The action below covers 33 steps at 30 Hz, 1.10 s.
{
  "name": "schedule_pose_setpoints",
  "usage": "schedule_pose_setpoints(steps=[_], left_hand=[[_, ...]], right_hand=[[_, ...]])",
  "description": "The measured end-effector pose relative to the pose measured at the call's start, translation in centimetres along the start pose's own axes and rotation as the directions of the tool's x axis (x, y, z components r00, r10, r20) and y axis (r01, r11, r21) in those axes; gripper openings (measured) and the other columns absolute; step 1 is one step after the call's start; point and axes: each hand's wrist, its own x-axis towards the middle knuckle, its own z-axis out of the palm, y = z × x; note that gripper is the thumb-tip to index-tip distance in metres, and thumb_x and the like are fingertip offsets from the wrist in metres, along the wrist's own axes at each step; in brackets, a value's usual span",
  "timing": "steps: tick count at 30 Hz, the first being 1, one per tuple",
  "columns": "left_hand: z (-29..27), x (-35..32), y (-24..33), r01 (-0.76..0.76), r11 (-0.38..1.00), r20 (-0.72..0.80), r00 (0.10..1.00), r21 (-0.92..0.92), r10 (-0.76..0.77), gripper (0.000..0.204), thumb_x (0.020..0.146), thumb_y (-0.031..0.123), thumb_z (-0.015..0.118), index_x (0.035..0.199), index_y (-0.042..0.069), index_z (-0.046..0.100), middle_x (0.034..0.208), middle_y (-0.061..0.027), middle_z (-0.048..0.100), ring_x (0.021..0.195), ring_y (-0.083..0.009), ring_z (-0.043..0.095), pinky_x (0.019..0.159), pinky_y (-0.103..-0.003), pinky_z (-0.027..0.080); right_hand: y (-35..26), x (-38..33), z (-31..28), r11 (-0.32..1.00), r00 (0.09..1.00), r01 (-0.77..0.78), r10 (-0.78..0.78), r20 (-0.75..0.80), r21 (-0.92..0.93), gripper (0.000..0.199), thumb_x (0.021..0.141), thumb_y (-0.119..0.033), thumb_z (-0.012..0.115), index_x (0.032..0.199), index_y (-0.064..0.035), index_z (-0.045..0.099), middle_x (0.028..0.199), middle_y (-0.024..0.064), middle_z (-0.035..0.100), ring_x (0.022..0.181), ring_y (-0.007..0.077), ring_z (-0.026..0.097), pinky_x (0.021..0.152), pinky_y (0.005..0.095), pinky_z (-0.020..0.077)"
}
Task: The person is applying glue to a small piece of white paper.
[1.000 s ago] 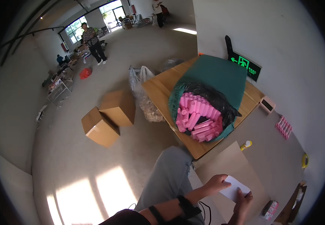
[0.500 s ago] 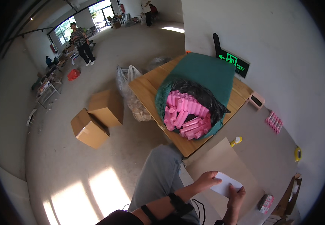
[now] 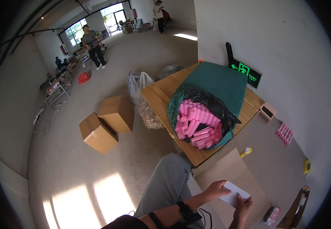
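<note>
Low in the frame, right of centre, the left hand (image 3: 216,189) and right hand (image 3: 243,206) both pinch a small white card (image 3: 234,193) over a sheet of brown cardboard (image 3: 232,171). Above them, at centre right, a green sack (image 3: 215,82) of pink tubes (image 3: 196,124) lies on the wooden table (image 3: 159,95).

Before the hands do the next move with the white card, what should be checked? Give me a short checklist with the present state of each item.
1. White card held by both hands: ok. Left hand is on its left edge, right hand on its lower right.
2. Card flat, not folded: cannot tell, fingers cover part of it.
3. Brown board lies under the card: ok, bare surface shows around it.
4. Green sack of pink tubes rests on the wooden table: ok, mouth open toward the person.
5. Small pink box clear of the right hand: ok, apart from it.
</note>
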Motion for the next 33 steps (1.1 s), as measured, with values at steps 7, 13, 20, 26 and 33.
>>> schedule_pose_setpoints(steps=[7, 13, 20, 26, 33], left_hand=[[0.1, 0.2, -0.2, 0.011, 0.998, -0.04, 0.999, -0.055, -0.013, 0.036, 0.075, 0.02, 0.07, 0.102, -0.002, 0.06, 0.086, -0.0091, 0.066, 0.079, -0.0135, 0.062, 0.073, -0.028, 0.048], [-0.8, 0.3, 0.1, 0.099, 0.995, 0.024, 0.995, -0.033, -0.098, 0.032, 0.079, 0.015, 0.07, 0.105, 0.0, 0.06, 0.091, -0.0045, 0.065, 0.082, -0.0104, 0.059, 0.075, -0.026, 0.047], [-0.2, 0.0, -0.1, 0.213, 0.825, 0.236, 0.967, -0.523, -0.1, 0.037, 0.078, 0.015, 0.072, 0.109, 0.001, 0.059, 0.093, -0.0031, 0.064, 0.081, -0.0117, 0.059, 0.076, -0.027, 0.047], [-0.5, -0.1, 1.1, 0.086, 0.97, -0.038, 0.996, 0.228, -0.079, 0.035, 0.079, 0.015, 0.071, 0.108, 0.0, 0.059, 0.096, -0.0025, 0.064, 0.083, -0.011, 0.059, 0.076, -0.026, 0.046], [0.2, -0.3, 0.6, 0.084, 0.901, 0.123, 0.992, -0.426, -0.034, 0.031, 0.078, 0.018, 0.07, 0.101, -0.001, 0.06, 0.083, -0.0049, 0.065, 0.075, -0.0109, 0.059, 0.07, -0.026, 0.047]], right_hand=[[1.0, 0.3, -0.9, 0.985, 0.997, -0.039, 0.026, 0.076, 0.168, 0.022, 0.079, -0.002, 0.066, 0.099, 0.0022, 0.058, 0.091, 0.0095, 0.065, 0.077, 0.0163, 0.061, 0.076, 0.029, 0.049], [0.8, 0.7, -1.0, 0.98, 0.983, -0.145, 0.127, 0.132, 0.139, 0.015, 0.08, -0.002, 0.065, 0.094, 0.0028, 0.062, 0.087, 0.0103, 0.066, 0.079, 0.0178, 0.062, 0.076, 0.0305, 0.0495], [-1.4, -0.6, 0.5, 0.809, 0.959, -0.259, 0.151, 0.239, 0.528, 0.016, 0.078, -0.003, 0.07, 0.091, 0.0037, 0.063, 0.085, 0.0096, 0.067, 0.074, 0.0159, 0.062, 0.073, 0.0287, 0.0496], [1.3, 0.5, -1.3, 0.982, 0.999, -0.007, 0.017, 0.049, -0.189, 0.018, 0.078, -0.007, 0.07, 0.093, -0.0004, 0.063, 0.087, 0.0096, 0.066, 0.077, 0.0185, 0.063, 0.074, 0.0318, 0.0528], [-0.6, -0.2, -0.2, 0.882, 0.977, -0.144, 0.056, 0.203, 0.449, 0.022, 0.075, -0.008, 0.072, 0.093, 0.0003, 0.062, 0.085, 0.0089, 0.066, 0.072, 0.0178, 0.063, 0.071, 0.0309, 0.0525]])
